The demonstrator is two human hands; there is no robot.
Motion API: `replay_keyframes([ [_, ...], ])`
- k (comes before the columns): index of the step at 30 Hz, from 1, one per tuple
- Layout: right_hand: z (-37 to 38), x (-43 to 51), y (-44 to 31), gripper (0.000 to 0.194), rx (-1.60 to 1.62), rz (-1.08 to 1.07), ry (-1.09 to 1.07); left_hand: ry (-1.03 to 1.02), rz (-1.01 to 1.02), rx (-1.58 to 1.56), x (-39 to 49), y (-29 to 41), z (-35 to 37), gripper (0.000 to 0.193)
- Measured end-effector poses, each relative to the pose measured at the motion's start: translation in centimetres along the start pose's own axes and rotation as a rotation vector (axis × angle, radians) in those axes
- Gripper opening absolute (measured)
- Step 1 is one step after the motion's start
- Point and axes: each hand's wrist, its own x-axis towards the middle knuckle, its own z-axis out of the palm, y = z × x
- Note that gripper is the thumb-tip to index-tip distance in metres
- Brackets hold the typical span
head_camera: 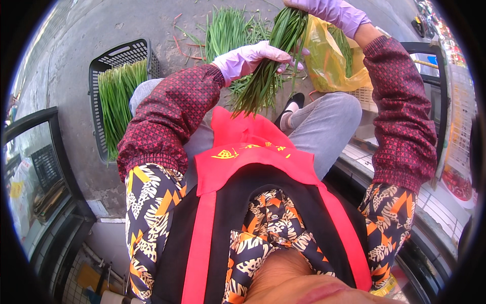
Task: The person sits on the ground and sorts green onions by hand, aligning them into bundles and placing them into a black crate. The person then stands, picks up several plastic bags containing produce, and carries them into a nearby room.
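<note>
A bunch of long green garlic chives (271,64) slants in the air above my lap. My left hand (252,60), in a thin purple glove, is closed around its middle. At the bunch's upper end, my right hand (330,11), gloved alike, holds the stalks, its fingertips partly cut off by the picture's edge. Behind my left hand, a pile of loose chives (226,34) lies on the ground. A dark plastic basket (150,60) at the left holds upright chives (121,102) packed together. Below my right hand, a yellow plastic bag (322,64) contains more green stalks.
Red ties (178,41) lie on the concrete ground left of the pile. My bent knees are on both sides, with a red apron (246,133) between them. A dark metal door frame (57,144) stands at the left, another frame (442,95) at the right.
</note>
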Motion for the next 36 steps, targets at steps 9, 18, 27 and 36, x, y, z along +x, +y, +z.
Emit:
replay_keyframes([
  [9,1.8,0.4,-0.3,0.005,0.010,0.030,-0.002,0.101,0.007,-0.021,0.1,-0.3,0.6,0.067],
  [18,2.5,0.5,0.0,0.004,0.012,0.056,-0.010,0.213,0.000,-0.039,-0.2,-1.0,-1.7,0.051],
  [27,3.0,0.2,0.2,0.003,0.028,0.094,0.000,0.620,0.211,0.424,2.1,0.5,-4.5,0.039],
  [36,2.4,-1.4,1.1,0.003,0.049,0.144,-0.028,0.494,0.024,0.606,2.1,-0.7,-3.3,0.018],
])
